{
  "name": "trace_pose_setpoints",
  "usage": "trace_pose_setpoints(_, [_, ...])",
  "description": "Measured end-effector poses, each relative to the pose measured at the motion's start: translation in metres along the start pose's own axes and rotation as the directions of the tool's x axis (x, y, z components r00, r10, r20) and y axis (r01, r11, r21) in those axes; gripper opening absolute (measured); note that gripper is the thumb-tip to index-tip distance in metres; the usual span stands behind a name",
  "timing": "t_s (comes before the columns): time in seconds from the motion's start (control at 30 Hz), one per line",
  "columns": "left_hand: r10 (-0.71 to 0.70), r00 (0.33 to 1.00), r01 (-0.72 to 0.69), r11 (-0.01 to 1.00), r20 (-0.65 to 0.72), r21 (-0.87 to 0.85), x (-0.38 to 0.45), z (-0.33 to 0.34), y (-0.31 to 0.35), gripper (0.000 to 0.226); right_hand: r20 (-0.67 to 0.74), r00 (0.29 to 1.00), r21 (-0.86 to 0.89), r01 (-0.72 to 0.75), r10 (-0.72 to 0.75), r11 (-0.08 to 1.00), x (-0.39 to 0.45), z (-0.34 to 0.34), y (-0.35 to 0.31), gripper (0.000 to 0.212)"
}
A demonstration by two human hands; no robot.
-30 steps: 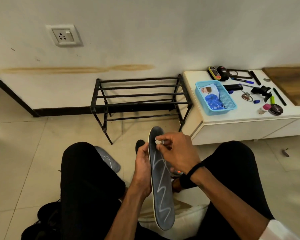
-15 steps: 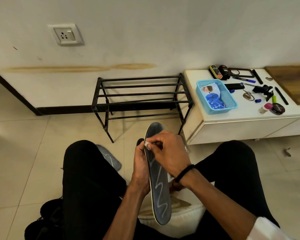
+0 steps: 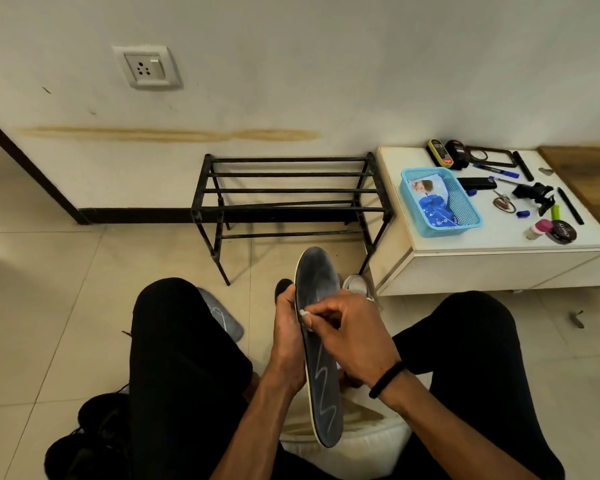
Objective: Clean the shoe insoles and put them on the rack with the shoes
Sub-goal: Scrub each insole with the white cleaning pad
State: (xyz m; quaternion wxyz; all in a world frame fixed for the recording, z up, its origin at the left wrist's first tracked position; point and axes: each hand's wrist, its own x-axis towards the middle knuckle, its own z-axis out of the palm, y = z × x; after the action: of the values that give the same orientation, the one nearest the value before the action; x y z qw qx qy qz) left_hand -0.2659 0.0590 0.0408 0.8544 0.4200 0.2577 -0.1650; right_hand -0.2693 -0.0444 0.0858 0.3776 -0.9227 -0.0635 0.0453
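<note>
While we sit on the floor facing the rack (image 3: 288,199), we count two insoles: one in our hands and one on the tiles. The held insole (image 3: 321,362) stands in front of the rack, between our knees, its long axis running from us toward the rack, with the rounded toe end pointing at the rack and the heel end nearest us. Its dark face, marked with a pale zigzag line, is turned up to the camera. Our left hand (image 3: 288,336) grips its left edge about midway, fingers curled behind it. Our right hand (image 3: 352,336) pinches a small white wad (image 3: 305,312), perhaps a wipe though it is too small to tell, and presses it on the insole's face near the left edge. The second insole (image 3: 224,318) lies flat on the floor in front of the rack's left end, partly hidden by our left knee, its long axis slanting.

We count two black shoes at most: a dark mass (image 3: 94,434) on the floor well in front of the rack by our left thigh, and a dark toe (image 3: 283,289) just left of the held insole. One grey shoe tip (image 3: 355,284) shows right of it. The rack is black, with bare bars, against the wall. Right of the rack stands one white cabinet (image 3: 499,268) bearing one blue basket (image 3: 440,202).
</note>
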Motion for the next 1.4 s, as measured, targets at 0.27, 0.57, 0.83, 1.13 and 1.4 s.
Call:
trace_pose_setpoints(0.27, [0.064,0.997,-0.068,0.992,0.045,0.105,-0.003,0.009,-0.003,0.048,-0.16,0.987,-0.245,-0.075,0.036,0.967,0.045,0.002,0.017,0.014])
trace_pose_setpoints(0.57, [0.006,1.0,-0.006,1.0,-0.001,-0.004,-0.003,0.003,0.0,0.068,-0.005,0.998,-0.219,0.063,-0.066,0.974,0.011,0.012,0.013,0.014])
trace_pose_setpoints(0.83, [0.106,0.994,-0.104,0.991,-0.021,0.085,-0.007,0.015,0.001,0.059,-0.211,0.977,-0.241,-0.086,0.035,0.967,0.053,-0.001,0.022,0.011])
trace_pose_setpoints(1.13, [0.052,0.997,-0.059,0.986,0.054,0.153,-0.004,0.007,0.001,0.061,-0.087,0.994,-0.219,-0.089,0.072,0.972,0.02,0.004,0.017,0.018])
trace_pose_setpoints(1.4, [0.122,0.992,-0.12,0.99,-0.029,0.068,-0.001,0.016,0.005,0.055,-0.256,0.963,-0.003,-0.093,0.089,0.996,0.062,-0.008,0.009,0.006])
